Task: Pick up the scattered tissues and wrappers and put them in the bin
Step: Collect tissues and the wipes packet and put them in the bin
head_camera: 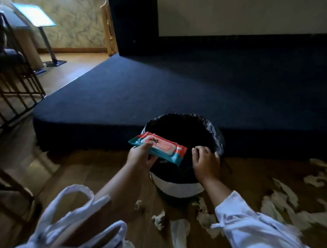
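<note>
Centre frame: bin (179, 188), white wall, black liner (215, 132) folded over the rim, standing on the wooden floor (89, 172) against the edge of a dark blue platform (175, 84). Left hand (140, 157) pinches the near end of a teal and red wipes pack (161, 147), held flat above the bin's mouth. Right hand (206, 160), fingers curled over the near right rim. Lower right and lower centre: torn white tissues (278, 202) scattered over the floor, some just beside the bin's base. Upper left: metal chair frame (9, 89), tilted stand (35, 15). Top centre: black cabinet (133, 22) on the platform.
</note>
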Available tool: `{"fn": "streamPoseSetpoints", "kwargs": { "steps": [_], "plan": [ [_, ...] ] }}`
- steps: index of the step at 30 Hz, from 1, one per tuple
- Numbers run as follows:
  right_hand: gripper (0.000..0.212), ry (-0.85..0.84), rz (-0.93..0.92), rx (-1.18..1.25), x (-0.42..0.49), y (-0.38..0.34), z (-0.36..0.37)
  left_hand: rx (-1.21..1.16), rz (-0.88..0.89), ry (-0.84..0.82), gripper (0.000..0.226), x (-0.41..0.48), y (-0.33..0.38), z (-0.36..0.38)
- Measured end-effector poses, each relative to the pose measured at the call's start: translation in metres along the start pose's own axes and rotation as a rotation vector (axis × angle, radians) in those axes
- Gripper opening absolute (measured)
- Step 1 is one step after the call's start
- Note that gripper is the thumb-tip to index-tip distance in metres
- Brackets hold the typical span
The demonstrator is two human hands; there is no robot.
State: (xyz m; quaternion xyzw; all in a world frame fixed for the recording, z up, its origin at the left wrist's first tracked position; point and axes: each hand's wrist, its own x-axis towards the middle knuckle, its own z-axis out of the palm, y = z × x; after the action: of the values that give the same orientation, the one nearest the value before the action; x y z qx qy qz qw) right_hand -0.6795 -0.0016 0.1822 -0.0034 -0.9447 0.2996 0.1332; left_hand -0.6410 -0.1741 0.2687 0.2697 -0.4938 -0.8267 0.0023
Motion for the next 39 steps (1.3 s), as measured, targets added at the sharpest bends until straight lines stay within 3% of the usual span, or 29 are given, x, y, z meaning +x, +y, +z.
{"fn": "streamPoseSetpoints", "kwargs": {
  "steps": [3, 6, 8, 11, 17, 21, 24, 26, 28, 32, 36, 39],
  "plan": [
    [0.050, 0.211, -0.045, -0.006, -0.004, 0.003, 0.012, 0.081, 0.034, -0.029, 0.032, 0.025, -0.008, 0.017],
    [0.041, 0.260, -0.055, -0.051, -0.002, 0.002, 0.016, 0.301, 0.073, -0.001, 0.046, 0.047, -0.019, 0.027],
    [0.047, 0.294, -0.074, -0.057, -0.003, 0.004, 0.018, 0.468, 0.107, 0.028, 0.050, 0.052, -0.024, 0.030],
    [0.064, 0.298, -0.084, -0.063, -0.002, 0.006, 0.017, 0.519, 0.160, 0.023, 0.058, 0.045, -0.025, 0.025],
    [0.058, 0.220, -0.158, -0.174, -0.005, -0.001, 0.014, 0.499, 0.439, -0.056, 0.029, -0.001, -0.026, -0.029],
    [0.042, 0.257, -0.501, 0.000, -0.043, -0.036, 0.028, 0.531, 0.478, -0.010, 0.025, -0.009, -0.047, -0.098],
    [0.033, -0.045, -0.828, 0.203, -0.087, -0.068, 0.069, 0.546, 0.442, 0.110, 0.026, 0.002, -0.070, -0.159],
    [0.029, -0.268, -0.911, 0.181, -0.110, -0.077, 0.102, 0.571, 0.392, 0.212, 0.025, 0.013, -0.087, -0.201],
    [0.034, -0.541, -0.851, 0.069, -0.128, -0.080, 0.135, 0.627, 0.299, 0.306, 0.029, 0.024, -0.107, -0.240],
    [0.071, -1.015, -0.735, -0.320, -0.154, -0.054, 0.191, 0.964, 0.146, 0.480, 0.046, 0.034, -0.148, -0.294],
    [0.085, -1.135, -0.786, -0.389, -0.173, -0.034, 0.227, 1.298, 0.087, 0.356, 0.077, 0.028, -0.188, -0.322],
    [0.062, -1.110, -0.925, -0.397, -0.190, -0.018, 0.234, 1.623, 0.158, 0.272, 0.070, 0.023, -0.212, -0.329]
  ]
}}
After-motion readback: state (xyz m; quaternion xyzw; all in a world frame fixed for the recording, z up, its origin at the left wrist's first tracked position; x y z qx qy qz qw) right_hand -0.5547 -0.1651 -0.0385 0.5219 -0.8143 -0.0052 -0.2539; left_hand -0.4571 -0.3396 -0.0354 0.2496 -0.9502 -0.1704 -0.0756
